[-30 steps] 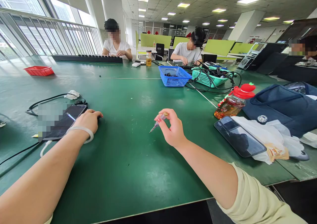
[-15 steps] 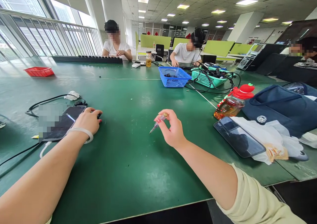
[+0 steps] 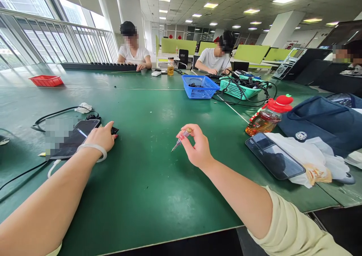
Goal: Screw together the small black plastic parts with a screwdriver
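Note:
On the left of the green table (image 3: 147, 188), my left hand (image 3: 98, 138) rests with its index finger lifted and its thumb against a small black object (image 3: 114, 130). Its other fingers curl out of sight around that object, whose kind I cannot make out. A dark phone (image 3: 80, 137) with a white cable plugged in lies just left of this hand. In front of me, my right hand (image 3: 198, 144) pinches a small screwdriver (image 3: 181, 137) with a clear handle. The thin metal tip points down and to the left, close to the tabletop.
Right of my right hand lie another phone (image 3: 274, 156), a white plastic bag (image 3: 311, 150), a red-lidded bottle (image 3: 266, 116) and a navy bag (image 3: 325, 124). Farther off stand a blue basket (image 3: 200, 88), a green basket (image 3: 237, 90) with cables, and a red tray (image 3: 46, 81). Two people sit opposite.
My left index finger has lifted away from the small black object. My right hand keeps the screwdriver in the same pose. The view has shifted slightly.

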The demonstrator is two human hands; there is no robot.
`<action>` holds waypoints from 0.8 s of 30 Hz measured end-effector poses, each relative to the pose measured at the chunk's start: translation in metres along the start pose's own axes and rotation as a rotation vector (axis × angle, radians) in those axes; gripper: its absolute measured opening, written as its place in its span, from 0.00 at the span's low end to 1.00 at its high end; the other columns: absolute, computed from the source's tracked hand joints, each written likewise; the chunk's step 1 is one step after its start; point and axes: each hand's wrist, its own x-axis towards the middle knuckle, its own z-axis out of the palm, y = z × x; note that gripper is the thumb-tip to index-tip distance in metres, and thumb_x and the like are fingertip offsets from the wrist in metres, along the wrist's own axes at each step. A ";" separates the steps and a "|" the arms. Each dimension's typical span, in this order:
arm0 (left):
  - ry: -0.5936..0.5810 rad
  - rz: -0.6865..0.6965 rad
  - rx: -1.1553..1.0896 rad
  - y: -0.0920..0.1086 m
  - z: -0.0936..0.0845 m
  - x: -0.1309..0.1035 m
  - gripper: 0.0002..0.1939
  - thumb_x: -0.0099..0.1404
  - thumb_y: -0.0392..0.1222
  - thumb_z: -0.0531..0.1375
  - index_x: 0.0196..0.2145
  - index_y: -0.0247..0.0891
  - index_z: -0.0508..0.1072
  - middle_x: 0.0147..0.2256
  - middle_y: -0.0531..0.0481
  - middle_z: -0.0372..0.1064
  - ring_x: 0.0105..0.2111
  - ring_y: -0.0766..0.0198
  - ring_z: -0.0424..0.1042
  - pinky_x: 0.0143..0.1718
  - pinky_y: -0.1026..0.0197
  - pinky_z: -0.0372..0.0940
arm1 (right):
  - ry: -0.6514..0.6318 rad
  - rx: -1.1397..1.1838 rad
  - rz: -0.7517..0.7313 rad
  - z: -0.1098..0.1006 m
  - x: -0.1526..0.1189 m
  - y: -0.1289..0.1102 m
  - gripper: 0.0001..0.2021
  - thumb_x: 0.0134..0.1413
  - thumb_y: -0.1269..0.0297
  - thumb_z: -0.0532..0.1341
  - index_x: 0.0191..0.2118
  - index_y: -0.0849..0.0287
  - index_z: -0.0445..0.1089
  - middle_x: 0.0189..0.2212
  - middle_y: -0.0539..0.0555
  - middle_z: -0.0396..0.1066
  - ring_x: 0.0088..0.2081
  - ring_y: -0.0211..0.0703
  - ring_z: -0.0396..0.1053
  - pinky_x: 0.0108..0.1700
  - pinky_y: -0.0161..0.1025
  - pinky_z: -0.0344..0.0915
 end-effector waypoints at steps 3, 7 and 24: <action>-0.129 -0.130 0.095 0.012 -0.012 -0.003 0.28 0.73 0.45 0.48 0.64 0.24 0.63 0.45 0.28 0.76 0.51 0.39 0.74 0.52 0.47 0.66 | 0.001 0.009 -0.013 0.000 0.000 0.000 0.05 0.65 0.65 0.57 0.46 0.52 0.62 0.32 0.49 0.75 0.33 0.40 0.75 0.40 0.40 0.72; -0.167 -0.138 0.118 0.018 -0.017 -0.006 0.26 0.74 0.49 0.49 0.58 0.28 0.70 0.47 0.30 0.75 0.51 0.41 0.73 0.51 0.50 0.67 | 0.008 0.005 -0.016 0.000 0.000 0.001 0.05 0.65 0.65 0.57 0.46 0.52 0.62 0.32 0.49 0.75 0.33 0.40 0.75 0.40 0.40 0.72; -0.068 0.626 -0.441 0.134 -0.006 -0.059 0.26 0.69 0.38 0.58 0.64 0.45 0.65 0.47 0.46 0.76 0.48 0.54 0.74 0.52 0.54 0.68 | 0.124 0.105 -0.091 0.001 -0.003 0.000 0.04 0.67 0.64 0.57 0.45 0.53 0.62 0.34 0.51 0.72 0.36 0.40 0.74 0.40 0.40 0.73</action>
